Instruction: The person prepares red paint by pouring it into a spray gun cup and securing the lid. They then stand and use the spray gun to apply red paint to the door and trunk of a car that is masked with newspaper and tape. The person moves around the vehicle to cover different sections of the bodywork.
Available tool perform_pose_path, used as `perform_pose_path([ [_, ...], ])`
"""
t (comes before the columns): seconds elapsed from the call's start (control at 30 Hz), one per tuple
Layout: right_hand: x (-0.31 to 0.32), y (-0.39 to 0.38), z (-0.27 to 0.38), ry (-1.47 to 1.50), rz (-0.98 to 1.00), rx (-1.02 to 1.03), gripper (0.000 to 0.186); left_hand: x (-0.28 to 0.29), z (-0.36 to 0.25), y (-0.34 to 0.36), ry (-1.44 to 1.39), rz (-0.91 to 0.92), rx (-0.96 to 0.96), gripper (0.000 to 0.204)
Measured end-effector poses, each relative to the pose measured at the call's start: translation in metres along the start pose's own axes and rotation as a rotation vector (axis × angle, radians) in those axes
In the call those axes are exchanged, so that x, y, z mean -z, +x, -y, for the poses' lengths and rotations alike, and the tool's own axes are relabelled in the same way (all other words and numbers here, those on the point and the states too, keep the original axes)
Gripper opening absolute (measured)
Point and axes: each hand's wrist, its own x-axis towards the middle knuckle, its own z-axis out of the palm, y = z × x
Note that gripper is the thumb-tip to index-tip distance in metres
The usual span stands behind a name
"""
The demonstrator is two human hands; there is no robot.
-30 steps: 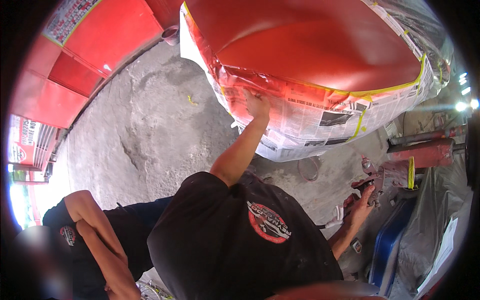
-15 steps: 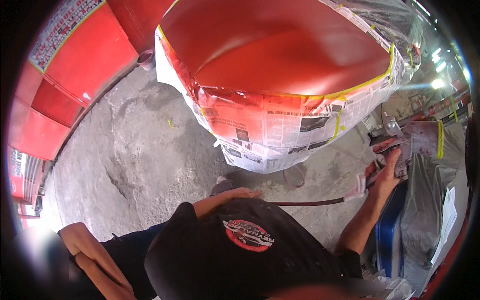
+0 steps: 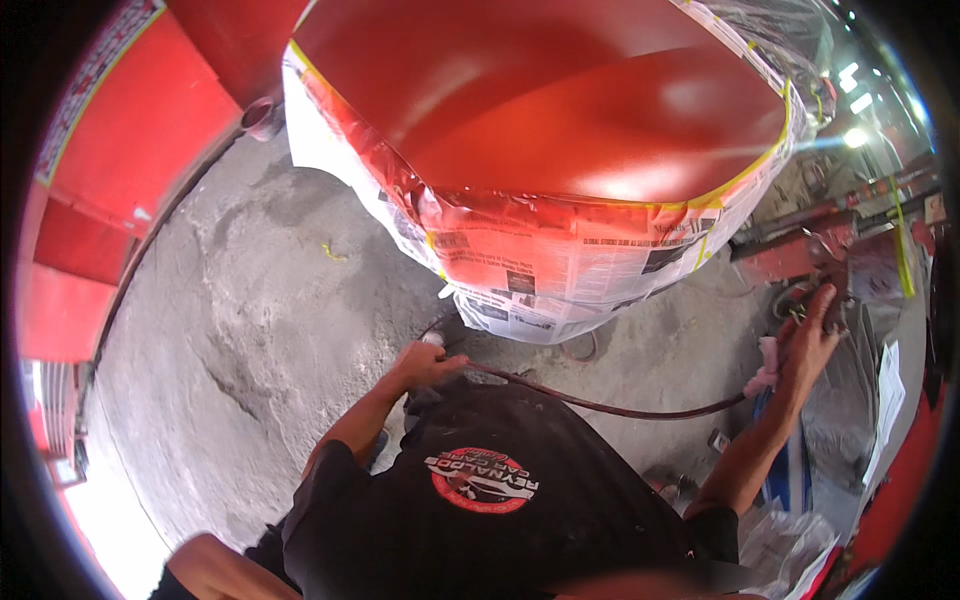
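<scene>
My left hand (image 3: 432, 366), low in the middle, is closed around a dark air hose (image 3: 600, 407). The hose sags across my front to the right. A pink rag (image 3: 764, 368) is wrapped at its far end, just below my right hand (image 3: 812, 325). That hand is closed on what looks like a paint-stained spray gun (image 3: 828, 255), mostly hidden behind the fingers and blurred. Ahead stands a large glossy red car panel (image 3: 560, 110), edged with yellow tape. Masking newspaper (image 3: 580, 262), partly tinted red, hangs around its near side, apart from both hands.
Plastic-draped items and a yellow strap (image 3: 903, 255) crowd the right side. A small pail (image 3: 262, 118) stands by the red wall panels (image 3: 140, 110) on the left. Another person's arm (image 3: 225, 570) shows at lower left. Rough concrete floor (image 3: 280, 290) lies between.
My left hand has moved left and forward, drawing the hose along. My right hand has moved right with the spray gun, away from the panel. The view has shifted slightly.
</scene>
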Motion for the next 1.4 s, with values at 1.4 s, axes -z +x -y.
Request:
perform_pose_path([
  [1.4,-0.204,-0.074,0.149,-0.192,1.244,-0.082,0.03,0.093,-0.016,0.02,-0.26,-0.017,-0.027,0.067],
])
